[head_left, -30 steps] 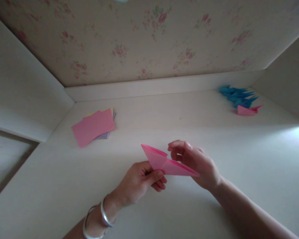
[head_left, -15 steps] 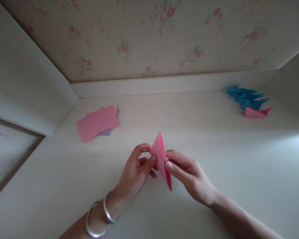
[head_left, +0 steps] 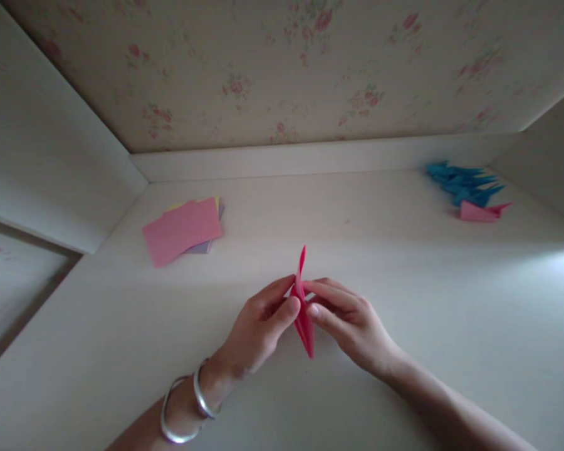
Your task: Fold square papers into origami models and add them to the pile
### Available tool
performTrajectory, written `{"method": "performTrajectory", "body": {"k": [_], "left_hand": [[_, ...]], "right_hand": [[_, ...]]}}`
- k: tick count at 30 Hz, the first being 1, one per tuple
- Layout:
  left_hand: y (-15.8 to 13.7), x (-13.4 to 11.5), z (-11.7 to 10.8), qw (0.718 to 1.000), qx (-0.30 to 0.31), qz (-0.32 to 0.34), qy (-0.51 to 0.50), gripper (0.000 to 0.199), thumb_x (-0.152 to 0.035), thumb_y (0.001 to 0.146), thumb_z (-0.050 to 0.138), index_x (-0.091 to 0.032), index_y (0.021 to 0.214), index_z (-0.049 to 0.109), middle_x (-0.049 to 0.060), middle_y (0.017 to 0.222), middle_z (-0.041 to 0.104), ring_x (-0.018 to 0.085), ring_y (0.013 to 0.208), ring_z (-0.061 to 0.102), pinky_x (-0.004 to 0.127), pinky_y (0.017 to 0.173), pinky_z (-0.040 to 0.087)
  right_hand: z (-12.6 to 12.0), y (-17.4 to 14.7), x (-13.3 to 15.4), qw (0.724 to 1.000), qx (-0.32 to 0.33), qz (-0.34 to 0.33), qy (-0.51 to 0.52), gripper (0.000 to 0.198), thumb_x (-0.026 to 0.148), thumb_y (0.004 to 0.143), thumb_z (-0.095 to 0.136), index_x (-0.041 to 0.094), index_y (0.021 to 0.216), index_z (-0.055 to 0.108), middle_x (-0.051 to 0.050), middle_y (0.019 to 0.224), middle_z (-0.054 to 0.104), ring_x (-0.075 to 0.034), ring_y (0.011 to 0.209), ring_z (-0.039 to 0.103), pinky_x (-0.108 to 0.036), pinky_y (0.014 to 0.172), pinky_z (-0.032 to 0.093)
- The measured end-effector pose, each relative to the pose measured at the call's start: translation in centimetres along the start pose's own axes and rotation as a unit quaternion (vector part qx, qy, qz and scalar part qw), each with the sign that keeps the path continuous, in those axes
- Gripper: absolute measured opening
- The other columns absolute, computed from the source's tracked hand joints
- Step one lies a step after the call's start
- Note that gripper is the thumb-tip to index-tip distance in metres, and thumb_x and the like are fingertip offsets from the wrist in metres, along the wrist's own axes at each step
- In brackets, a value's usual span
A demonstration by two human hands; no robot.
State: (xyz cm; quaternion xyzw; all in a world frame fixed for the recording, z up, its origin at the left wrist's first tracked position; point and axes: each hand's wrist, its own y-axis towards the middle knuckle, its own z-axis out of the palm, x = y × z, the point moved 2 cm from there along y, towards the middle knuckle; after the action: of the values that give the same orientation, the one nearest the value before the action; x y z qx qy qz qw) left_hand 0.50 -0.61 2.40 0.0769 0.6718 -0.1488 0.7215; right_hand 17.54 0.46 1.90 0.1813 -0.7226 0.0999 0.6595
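Note:
A folded pink paper (head_left: 304, 329) stands nearly upright between my hands, above the white table, its narrow side toward me and its ends tapering to points. My left hand (head_left: 263, 326) pinches it from the left, thumb in front and fingers behind. On the other side, my right hand (head_left: 352, 319) has its thumb and forefinger closed at the paper's right edge. The fingers hide the middle of the fold. Two silver bangles (head_left: 202, 391) circle my left wrist.
Back left on the white table (head_left: 395, 250) lies a stack of pink, yellow and purple paper sheets (head_left: 183, 228). Several blue folded paper pieces (head_left: 465, 181) and one pink folded piece (head_left: 482, 212) sit at the back right. A floral-patterned wall (head_left: 263, 75) rises behind.
The pink paper has turned from showing its broad triangular face to a narrow, edge-on view. My left fingers have closed in on it, and my right hand has shifted slightly left.

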Motion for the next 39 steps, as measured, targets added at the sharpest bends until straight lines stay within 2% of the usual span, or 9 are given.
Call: {"method": "performTrajectory", "body": {"k": [5, 9, 13, 21, 27, 32, 36, 39], "left_hand": [[0.13, 0.10, -0.28, 0.999, -0.021, -0.019, 0.035, 0.037, -0.043, 0.093, 0.060, -0.024, 0.125, 0.067, 0.004, 0.101, 0.073, 0.019, 0.091, 0.065, 0.031, 0.088, 0.052], [0.06, -0.01, -0.27, 0.998, -0.015, 0.003, 0.059, 0.034, -0.041, 0.097, 0.055, -0.024, 0.122, 0.068, 0.004, 0.103, 0.072, 0.018, 0.088, 0.062, 0.029, 0.084, 0.050], [-0.04, 0.03, -0.29, 0.998, -0.015, -0.001, 0.063, 0.034, -0.041, 0.097, 0.054, -0.024, 0.122, 0.068, 0.003, 0.096, 0.071, 0.016, 0.082, 0.060, 0.026, 0.079, 0.050], [0.04, 0.00, -0.24, 0.996, -0.017, 0.009, 0.091, 0.033, -0.042, 0.097, 0.052, -0.021, 0.115, 0.070, 0.002, 0.085, 0.067, 0.016, 0.075, 0.057, 0.027, 0.076, 0.049], [0.06, 0.04, -0.30, 0.997, -0.019, -0.001, 0.071, 0.037, -0.043, 0.097, 0.053, -0.020, 0.121, 0.068, 0.004, 0.093, 0.072, 0.018, 0.080, 0.064, 0.030, 0.080, 0.053], [0.15, 0.00, -0.18, 1.000, -0.014, -0.017, 0.012, 0.036, -0.043, 0.096, 0.055, -0.020, 0.120, 0.068, 0.006, 0.106, 0.074, 0.020, 0.091, 0.069, 0.032, 0.088, 0.054], [-0.12, 0.18, -0.27, 0.998, -0.031, -0.056, -0.018, 0.041, -0.044, 0.091, 0.063, -0.018, 0.123, 0.064, 0.007, 0.098, 0.076, 0.021, 0.087, 0.071, 0.031, 0.077, 0.057], [-0.20, 0.44, -0.39, 0.994, -0.057, -0.071, -0.055, 0.048, -0.041, 0.084, 0.073, -0.019, 0.124, 0.058, 0.004, 0.086, 0.076, 0.019, 0.077, 0.072, 0.028, 0.069, 0.057]], "right_hand": [[0.09, 0.06, -0.35, 0.999, 0.008, -0.033, -0.023, 0.030, 0.034, 0.092, 0.065, 0.024, 0.120, 0.071, -0.008, 0.107, 0.068, -0.017, 0.094, 0.067, -0.027, 0.079, 0.056], [0.18, 0.26, -0.38, 0.998, 0.001, -0.040, -0.051, 0.028, 0.031, 0.095, 0.060, 0.021, 0.119, 0.071, -0.009, 0.110, 0.069, -0.017, 0.097, 0.067, -0.027, 0.083, 0.054], [0.22, 0.29, -0.07, 0.995, 0.001, -0.067, -0.080, 0.027, 0.025, 0.098, 0.056, 0.024, 0.120, 0.071, -0.008, 0.111, 0.070, -0.017, 0.100, 0.067, -0.027, 0.085, 0.053], [0.37, -0.03, 0.26, 0.986, -0.016, -0.118, -0.115, 0.030, 0.019, 0.098, 0.054, 0.024, 0.123, 0.069, -0.009, 0.109, 0.072, -0.017, 0.096, 0.068, -0.028, 0.083, 0.055], [0.42, 0.13, 0.18, 0.989, -0.017, -0.104, -0.103, 0.028, 0.022, 0.098, 0.054, 0.023, 0.121, 0.071, -0.010, 0.109, 0.072, -0.018, 0.098, 0.068, -0.030, 0.084, 0.056], [0.30, -0.06, -0.16, 0.994, -0.020, -0.069, -0.085, 0.028, 0.030, 0.098, 0.054, 0.020, 0.119, 0.070, -0.011, 0.109, 0.070, -0.017, 0.087, 0.070, -0.029, 0.071, 0.059], [0.22, -0.25, 0.11, 0.996, -0.015, -0.034, -0.075, 0.030, 0.035, 0.090, 0.066, 0.020, 0.116, 0.068, -0.007, 0.097, 0.071, -0.014, 0.071, 0.069, -0.025, 0.060, 0.057], [0.27, -0.26, 0.57, 0.996, 0.001, -0.046, -0.079, 0.021, 0.034, 0.086, 0.070, 0.019, 0.102, 0.070, -0.005, 0.087, 0.071, -0.014, 0.068, 0.067, -0.026, 0.060, 0.057]]}}
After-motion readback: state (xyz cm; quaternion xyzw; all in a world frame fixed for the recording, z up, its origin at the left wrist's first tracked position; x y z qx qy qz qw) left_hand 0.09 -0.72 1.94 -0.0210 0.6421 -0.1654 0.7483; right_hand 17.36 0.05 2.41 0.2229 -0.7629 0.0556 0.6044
